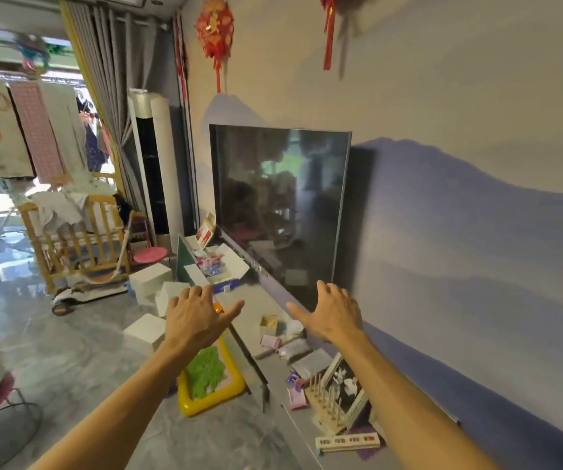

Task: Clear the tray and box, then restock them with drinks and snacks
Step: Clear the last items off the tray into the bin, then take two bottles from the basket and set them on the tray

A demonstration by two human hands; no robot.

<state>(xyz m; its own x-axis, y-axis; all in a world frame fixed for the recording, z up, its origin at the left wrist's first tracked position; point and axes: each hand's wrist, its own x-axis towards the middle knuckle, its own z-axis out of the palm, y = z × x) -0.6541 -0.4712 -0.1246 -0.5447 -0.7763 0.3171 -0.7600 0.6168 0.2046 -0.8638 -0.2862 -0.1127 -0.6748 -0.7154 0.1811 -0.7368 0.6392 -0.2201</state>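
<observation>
A wall-mounted television (pixel 280 205) is seen above a long low TV cabinet (pixel 266 300) that runs along the wall, away from the viewer. Beside the cabinet's front edge, on the floor, a yellow-rimmed tray (pixel 212 395) holding green material is found, partly hidden by the left forearm. At the cabinet's far end an open white box (pixel 229 266) with colourful packets inside is set, its long axis appearing to follow the cabinet's length. Smaller clutter is scattered along the near half of the cabinet top: a small open carton (pixel 268 324), pink packets (pixel 270 341), and a wooden peg rack (pixel 325 405) against a framed picture (pixel 344 381). Both arms are stretched forward. The left hand (pixel 197 317) is held open with fingers spread and nothing gripped, above the cabinet's front edge; the right hand (pixel 332 312) is likewise spread wide and empty, close to the lower edge of the television. The box lies ahead of both hands and slightly left, and the left hand is judged the nearer to it, while the tray lies below and behind that hand. No drinks can be identified, so clearing is judged not yet begun.
</observation>
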